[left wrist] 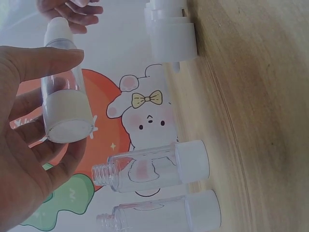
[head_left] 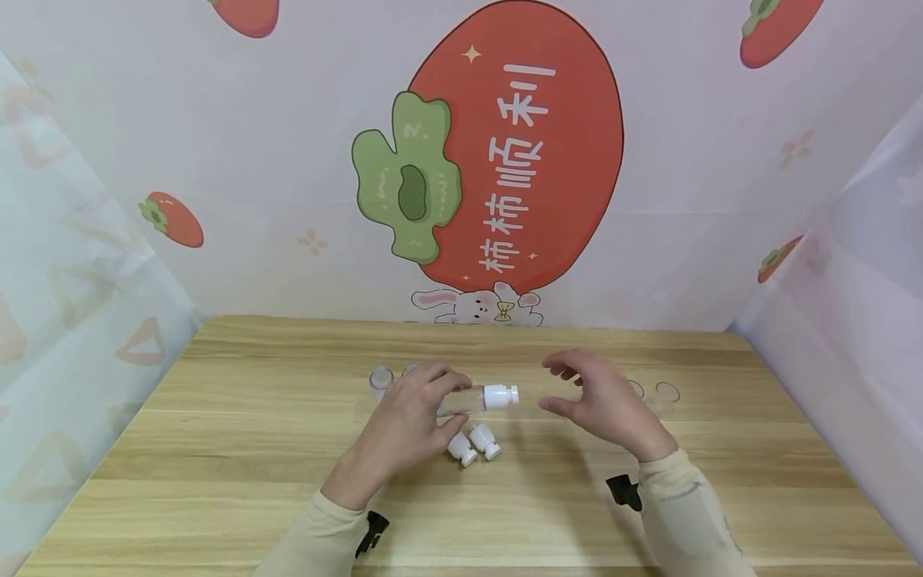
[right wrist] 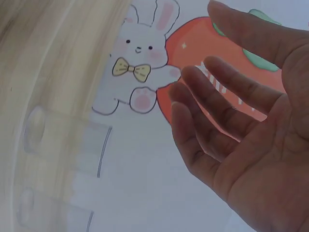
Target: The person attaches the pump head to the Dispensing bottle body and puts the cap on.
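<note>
In the head view my left hand (head_left: 411, 413) grips a clear bottle (head_left: 461, 401), tilted on its side, with a white pump top (head_left: 499, 395) pointing right. The left wrist view shows thumb and fingers around the bottle, its white base (left wrist: 71, 129) toward the camera. My right hand (head_left: 602, 401) hovers right of the pump top, apart from it, holding nothing; its fingers are loosely bent in the right wrist view. Two white pump heads (head_left: 485, 441) lie on the table just below the left hand, one partly covered by its thumb.
Two clear bottles with bare threaded necks (left wrist: 149, 166) stand upright beyond my left hand. Two clear cylindrical caps (right wrist: 72, 145) stand on the wooden table (head_left: 216, 449) behind my right hand. A printed cloth (head_left: 252, 160) backs the table.
</note>
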Demonstrator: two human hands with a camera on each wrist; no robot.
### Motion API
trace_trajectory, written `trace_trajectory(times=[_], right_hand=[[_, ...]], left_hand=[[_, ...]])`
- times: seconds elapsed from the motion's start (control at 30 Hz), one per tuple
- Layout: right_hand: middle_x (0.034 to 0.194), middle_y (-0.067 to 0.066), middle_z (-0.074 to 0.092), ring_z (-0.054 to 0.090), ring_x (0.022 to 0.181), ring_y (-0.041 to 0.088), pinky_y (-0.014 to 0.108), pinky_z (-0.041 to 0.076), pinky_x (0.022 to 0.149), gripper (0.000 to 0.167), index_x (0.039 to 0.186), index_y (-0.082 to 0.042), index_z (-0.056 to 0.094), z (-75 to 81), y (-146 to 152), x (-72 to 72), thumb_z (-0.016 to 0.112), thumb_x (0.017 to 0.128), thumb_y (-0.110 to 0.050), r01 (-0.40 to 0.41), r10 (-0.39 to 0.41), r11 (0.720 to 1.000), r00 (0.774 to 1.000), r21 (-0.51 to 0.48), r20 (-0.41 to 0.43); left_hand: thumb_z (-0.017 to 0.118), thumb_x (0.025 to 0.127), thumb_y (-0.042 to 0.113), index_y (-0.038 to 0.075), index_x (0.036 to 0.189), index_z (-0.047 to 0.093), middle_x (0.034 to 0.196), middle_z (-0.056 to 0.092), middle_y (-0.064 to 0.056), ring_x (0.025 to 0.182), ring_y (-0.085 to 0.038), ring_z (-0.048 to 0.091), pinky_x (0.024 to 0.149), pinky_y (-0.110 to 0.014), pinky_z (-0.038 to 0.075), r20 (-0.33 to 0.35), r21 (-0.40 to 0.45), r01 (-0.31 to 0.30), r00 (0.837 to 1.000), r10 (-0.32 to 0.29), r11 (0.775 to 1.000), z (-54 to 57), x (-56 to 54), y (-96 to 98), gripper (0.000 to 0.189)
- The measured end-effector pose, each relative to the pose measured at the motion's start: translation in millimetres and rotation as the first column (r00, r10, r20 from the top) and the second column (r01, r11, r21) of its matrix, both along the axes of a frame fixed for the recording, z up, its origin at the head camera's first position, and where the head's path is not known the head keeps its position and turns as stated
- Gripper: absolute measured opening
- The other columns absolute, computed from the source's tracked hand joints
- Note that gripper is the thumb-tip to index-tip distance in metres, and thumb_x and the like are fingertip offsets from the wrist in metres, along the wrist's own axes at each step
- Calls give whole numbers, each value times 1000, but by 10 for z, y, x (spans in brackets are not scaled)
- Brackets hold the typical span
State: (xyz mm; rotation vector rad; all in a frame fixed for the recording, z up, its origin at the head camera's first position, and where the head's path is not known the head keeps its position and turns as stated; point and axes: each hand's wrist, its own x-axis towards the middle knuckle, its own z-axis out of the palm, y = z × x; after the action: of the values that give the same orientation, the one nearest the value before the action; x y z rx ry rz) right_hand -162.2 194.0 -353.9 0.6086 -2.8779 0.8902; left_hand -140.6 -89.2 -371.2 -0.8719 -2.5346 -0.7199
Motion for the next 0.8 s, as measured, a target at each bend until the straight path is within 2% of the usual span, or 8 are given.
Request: trace_trajectory(times=[0.23,0.57,0.8], right_hand=[[110,6,68,64,104,31,48,53,83,48,123,-6,67,-15,162,-45,87,80,-18,68,-64,992,997,103,-46],[115,12,66,64,100,34,52,53,80,49,124,-6,66,-57,271,-115,86,81,-18,105,-109,979,994,176,15],[113,13,65,63,94,31,51,52,78,48,122,-4,67,-103,299,-140,86,79,-15,100,-104,974,995,203,8]], left_hand=[[88,77,14,13,109,73,103,68,3,95,-19,66,80,-38,55,-1,-3,-1,1000,1,1000,-3,2,-2,35],[88,78,14,13,109,73,103,68,2,95,-18,66,77,-37,56,-2,-3,-4,1000,4,1000,-6,6,-7,34],[87,78,15,13,109,73,103,68,2,93,-17,66,77,-36,55,-6,-12,-1,1000,1,1000,-10,1,-1,33]])
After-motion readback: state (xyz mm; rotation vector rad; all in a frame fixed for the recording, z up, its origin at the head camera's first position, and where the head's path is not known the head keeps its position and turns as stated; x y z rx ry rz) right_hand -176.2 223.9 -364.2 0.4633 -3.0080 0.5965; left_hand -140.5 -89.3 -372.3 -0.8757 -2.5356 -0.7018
